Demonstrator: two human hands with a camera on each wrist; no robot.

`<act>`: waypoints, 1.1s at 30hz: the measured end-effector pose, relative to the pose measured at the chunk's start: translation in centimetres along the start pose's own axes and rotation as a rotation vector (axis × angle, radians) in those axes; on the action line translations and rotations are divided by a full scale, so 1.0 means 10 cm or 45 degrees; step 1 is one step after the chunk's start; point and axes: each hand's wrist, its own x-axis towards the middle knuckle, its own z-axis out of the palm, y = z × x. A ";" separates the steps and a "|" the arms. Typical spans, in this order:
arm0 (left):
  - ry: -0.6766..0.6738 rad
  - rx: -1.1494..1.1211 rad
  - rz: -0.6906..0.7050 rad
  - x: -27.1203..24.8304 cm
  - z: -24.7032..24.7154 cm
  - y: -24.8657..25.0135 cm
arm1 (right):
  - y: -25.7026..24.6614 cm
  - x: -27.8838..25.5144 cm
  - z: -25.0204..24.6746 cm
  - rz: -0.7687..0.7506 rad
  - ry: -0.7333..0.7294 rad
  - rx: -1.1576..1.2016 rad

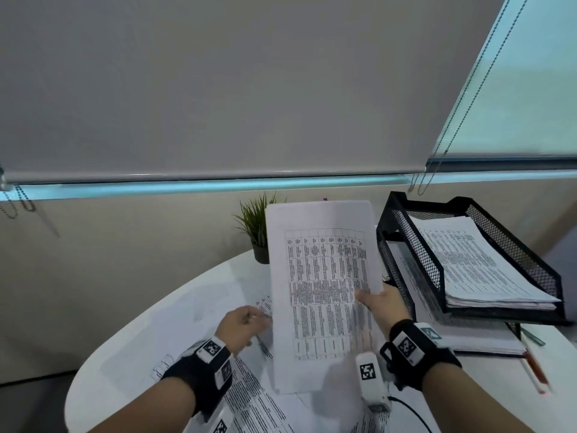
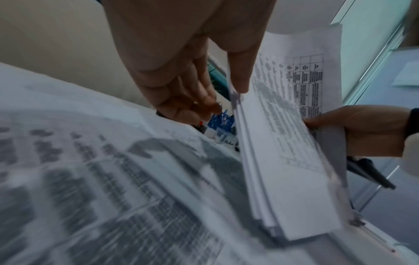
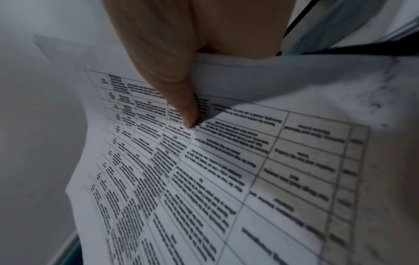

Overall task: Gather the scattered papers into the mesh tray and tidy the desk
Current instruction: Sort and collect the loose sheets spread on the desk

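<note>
My right hand (image 1: 379,303) grips a stack of printed papers (image 1: 324,295) by its right edge, thumb (image 3: 181,100) on the front sheet. The stack stands upright with its lower edge down on the white table (image 1: 140,339). My left hand (image 1: 245,325) is at the stack's left edge; its thumb (image 2: 238,77) touches that edge (image 2: 267,161) and the fingers (image 2: 192,100) hang loosely curled a little apart from it. The black mesh tray (image 1: 415,245) stands at the right, a pile of sheets (image 1: 474,264) in its top tier. Loose printed sheets (image 1: 249,398) lie under my left wrist.
A small potted plant (image 1: 257,226) stands behind the held stack. A notebook (image 1: 487,342) lies under the tray's front, with a red pen (image 1: 535,370) beside it. Another pen (image 1: 263,348) lies below my left hand. The wall and a window blind are close behind the table.
</note>
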 end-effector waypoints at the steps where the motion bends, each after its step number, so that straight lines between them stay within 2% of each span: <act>1: 0.033 0.096 -0.058 0.02 -0.04 -0.10 | 0.07 0.04 -0.05 0.022 0.019 -0.033; 5: 0.105 0.568 -0.218 0.06 -0.18 -0.29 | 0.27 0.11 -0.25 0.111 0.076 -0.209; 8: 0.138 0.686 -0.368 0.04 -0.21 -0.25 | 0.41 0.09 -0.35 0.153 0.061 -0.344; 15: 0.323 0.419 -0.509 0.08 0.01 -0.20 | 0.68 -0.03 -0.37 0.272 0.052 -0.569; 21: 0.433 0.165 -0.586 0.05 0.21 -0.23 | 0.89 -0.08 -0.37 0.351 0.010 -0.473; 25: 0.388 -0.020 -0.659 -0.02 0.42 -0.30 | 0.94 -0.09 -0.44 0.324 -0.037 -0.393; 29: 0.365 0.027 -0.710 0.02 0.61 -0.43 | 1.03 -0.06 -0.46 0.229 -0.068 -0.396; 33: 0.404 0.159 -0.651 -0.04 0.60 -0.38 | 1.03 0.05 -0.53 0.214 -0.084 -0.356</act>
